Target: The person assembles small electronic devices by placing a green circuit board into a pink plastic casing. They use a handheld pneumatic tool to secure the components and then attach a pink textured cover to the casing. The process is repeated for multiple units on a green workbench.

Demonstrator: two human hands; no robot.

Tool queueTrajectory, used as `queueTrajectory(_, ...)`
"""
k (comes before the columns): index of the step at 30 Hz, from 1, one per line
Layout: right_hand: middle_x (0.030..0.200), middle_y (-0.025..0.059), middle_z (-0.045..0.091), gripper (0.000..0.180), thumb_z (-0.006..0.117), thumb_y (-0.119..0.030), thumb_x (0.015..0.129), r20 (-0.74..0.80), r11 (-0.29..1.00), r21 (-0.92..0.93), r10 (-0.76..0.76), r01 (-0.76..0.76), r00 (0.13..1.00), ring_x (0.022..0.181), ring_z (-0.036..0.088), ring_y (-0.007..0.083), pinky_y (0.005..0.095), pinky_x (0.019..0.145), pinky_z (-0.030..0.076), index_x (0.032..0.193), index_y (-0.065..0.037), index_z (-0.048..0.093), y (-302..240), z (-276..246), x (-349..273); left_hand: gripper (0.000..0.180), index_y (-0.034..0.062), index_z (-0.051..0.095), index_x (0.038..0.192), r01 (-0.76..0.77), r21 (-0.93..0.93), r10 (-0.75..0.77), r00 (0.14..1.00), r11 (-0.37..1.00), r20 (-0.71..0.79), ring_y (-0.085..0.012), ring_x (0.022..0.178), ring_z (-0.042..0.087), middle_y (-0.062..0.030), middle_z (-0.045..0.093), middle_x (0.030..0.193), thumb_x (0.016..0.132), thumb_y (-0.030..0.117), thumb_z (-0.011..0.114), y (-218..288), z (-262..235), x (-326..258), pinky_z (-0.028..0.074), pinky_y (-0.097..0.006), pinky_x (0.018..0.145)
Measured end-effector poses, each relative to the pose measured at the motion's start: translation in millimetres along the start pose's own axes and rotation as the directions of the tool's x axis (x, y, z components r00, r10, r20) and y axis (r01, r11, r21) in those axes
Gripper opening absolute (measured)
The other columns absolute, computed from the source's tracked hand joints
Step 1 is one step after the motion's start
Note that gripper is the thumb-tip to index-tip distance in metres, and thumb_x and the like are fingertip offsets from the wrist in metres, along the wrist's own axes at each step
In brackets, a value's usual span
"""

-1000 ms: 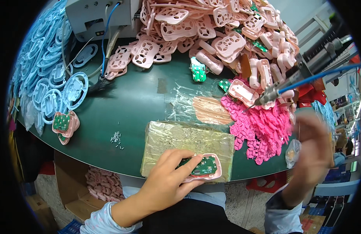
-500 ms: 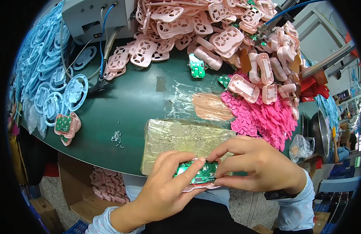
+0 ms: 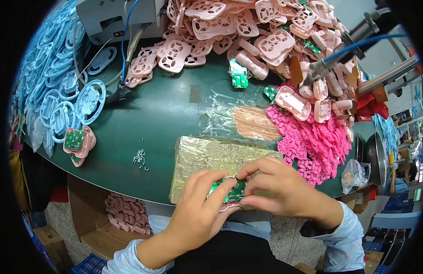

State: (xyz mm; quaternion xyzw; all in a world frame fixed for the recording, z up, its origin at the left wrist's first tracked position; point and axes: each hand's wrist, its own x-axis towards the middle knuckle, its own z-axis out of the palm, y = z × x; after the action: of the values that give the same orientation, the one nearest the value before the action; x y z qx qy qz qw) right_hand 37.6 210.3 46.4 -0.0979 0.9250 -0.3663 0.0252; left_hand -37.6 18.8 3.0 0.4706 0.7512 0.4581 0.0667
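Note:
My left hand is closed round a pink plastic shell, whose lower rim shows below a green circuit board. The left thumb lies across the board's left part. From the right, my right hand pinches at the board's right end, its index finger at the top edge and its thumb low down. Both hands work over the near edge of a block wrapped in yellowish tape. My fingers hide much of the board and shell.
Small screws lie left of the block. Pink shells heap at the back, blue plastic parts at left, bright pink keypads at right. A shell with a board sits at the left edge. A powered screwdriver hangs upper right.
The view has shifted slightly, so the table things sit further right. My right fingers have moved left and closer to my left hand, covering more of the board's right end.

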Motion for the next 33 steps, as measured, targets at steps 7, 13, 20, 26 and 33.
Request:
queueTrajectory(7,0.103,0.0083,0.058,0.025,0.073,-0.004,0.072,-0.079,0.991,0.124,0.064,-0.054,0.995,0.086,0.057,0.023,0.0299,0.071,0.05,0.096,-0.008,0.069,1,-6,-25,0.049,0.0031,0.06,0.108,0.025,-0.046,-0.024,1.0,0.999,0.019,-0.0351,0.098,0.052,-0.0143,0.055,0.109,0.063,0.01,0.079,-8,-3,-1,0.043,-0.043,0.084)
queueTrajectory(13,0.091,0.0053,0.055,0.025,0.074,-0.004,0.07,-0.099,1.0,-0.018,0.023,-0.025,0.995,0.078,0.055,0.0181,0.0261,0.059,0.051,0.094,-0.008,0.069,-7,1,-25,0.051,0.0035,0.063,0.105,0.048,-0.029,-0.048,0.999,0.998,-0.005,-0.0328,0.099,0.054,-0.0135,0.057,0.11,0.059,0.011,0.083,-7,-1,-1,0.045,-0.041,0.084)
queueTrajectory(20,0.087,0.0047,0.055,0.025,0.074,-0.004,0.07,-0.118,0.998,-0.05,0.043,-0.049,0.992,0.075,0.055,0.0184,0.0259,0.058,0.05,0.094,-0.007,0.069,-13,3,-25,0.051,0.0036,0.063,0.104,0.048,-0.022,-0.048,0.999,0.999,-0.019,-0.0329,0.099,0.054,-0.0135,0.057,0.11,0.058,0.011,0.083,-7,0,-2,0.045,-0.041,0.084)
queueTrajectory(26,0.086,0.0054,0.054,0.02,0.072,-0.009,0.073,-0.048,0.972,-0.175,0.149,-0.156,0.988,0.074,0.055,0.0192,0.0285,0.055,0.048,0.093,-0.007,0.067,-21,11,-26,0.048,0.0039,0.062,0.107,0.027,0.022,-0.027,1.0,0.999,-0.001,-0.0332,0.1,0.054,-0.0131,0.056,0.112,0.063,0.011,0.079,-6,3,-7,0.043,-0.043,0.084)
queueTrajectory(33,0.086,0.0054,0.054,0.02,0.072,-0.01,0.073,-0.097,0.969,-0.232,0.065,-0.087,0.993,0.073,0.056,0.0198,0.0292,0.054,0.048,0.091,-0.007,0.066,-15,22,-28,0.051,0.0057,0.064,0.106,0.006,0.09,-0.005,1.0,0.996,-0.014,-0.033,0.102,0.054,-0.0141,0.058,0.11,0.059,0.012,0.082,-4,1,-8,0.044,-0.041,0.085)
